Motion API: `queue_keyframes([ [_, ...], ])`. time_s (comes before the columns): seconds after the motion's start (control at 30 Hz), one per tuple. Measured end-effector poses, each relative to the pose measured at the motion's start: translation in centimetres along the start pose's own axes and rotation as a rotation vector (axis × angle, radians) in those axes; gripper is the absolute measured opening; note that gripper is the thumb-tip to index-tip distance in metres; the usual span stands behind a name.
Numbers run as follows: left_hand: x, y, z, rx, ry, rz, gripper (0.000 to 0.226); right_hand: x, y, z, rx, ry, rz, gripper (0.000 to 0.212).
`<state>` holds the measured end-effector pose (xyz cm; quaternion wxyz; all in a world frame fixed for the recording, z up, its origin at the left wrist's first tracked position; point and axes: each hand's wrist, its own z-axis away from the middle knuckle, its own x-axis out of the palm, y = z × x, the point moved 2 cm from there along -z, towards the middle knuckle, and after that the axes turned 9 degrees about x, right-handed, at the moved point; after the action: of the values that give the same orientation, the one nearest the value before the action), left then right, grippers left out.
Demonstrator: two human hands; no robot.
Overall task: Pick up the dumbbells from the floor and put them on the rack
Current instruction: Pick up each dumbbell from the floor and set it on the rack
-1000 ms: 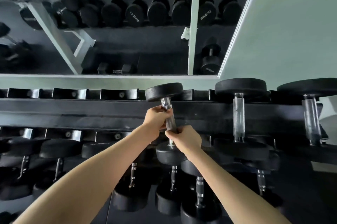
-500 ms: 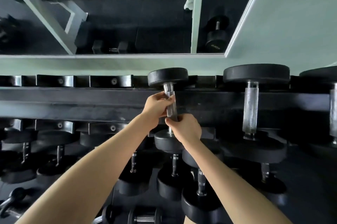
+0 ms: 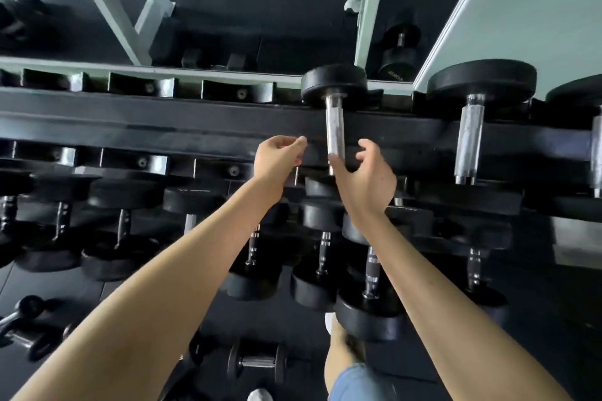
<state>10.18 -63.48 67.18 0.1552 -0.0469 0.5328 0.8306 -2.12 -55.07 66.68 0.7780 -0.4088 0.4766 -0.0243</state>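
Dumbbell (image 3: 335, 130) on rack (image 3: 163, 126); left hand (image 3: 277, 159) clear; right hand (image 3: 368, 179) maybe touching.

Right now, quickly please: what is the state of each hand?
Left hand: open, fingers loosely curled, holding nothing.
Right hand: open, next to the dumbbell handle, not gripping it.

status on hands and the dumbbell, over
Left hand open, clear of the dumbbell. Right hand open close beside it, gripping nothing. It sits on the top rack. Floor dumbbell waiting below; nothing blocking.
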Motion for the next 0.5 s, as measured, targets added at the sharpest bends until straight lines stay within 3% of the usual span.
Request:
queue_keyframes([
  [0.2, -8.7, -6.7, 8.2, -0.027, 0.012, 0.073, 0.011, 0.5, 1.4, 11.7, -0.138, 0.126, -0.025, 0.047],
  [0.37, -16.3, -15.6, 15.9, -0.146, 0.020, 0.136, 0.012, 5.3, 6.5, 24.2, -0.133, 0.005, 0.020, 0.040],
  [0.5, -21.8, -22.5, 21.1, -0.256, 0.014, 0.201, 0.014, 10.4, 12.1, 33.4, 0.000, -0.250, 0.146, 0.038],
])
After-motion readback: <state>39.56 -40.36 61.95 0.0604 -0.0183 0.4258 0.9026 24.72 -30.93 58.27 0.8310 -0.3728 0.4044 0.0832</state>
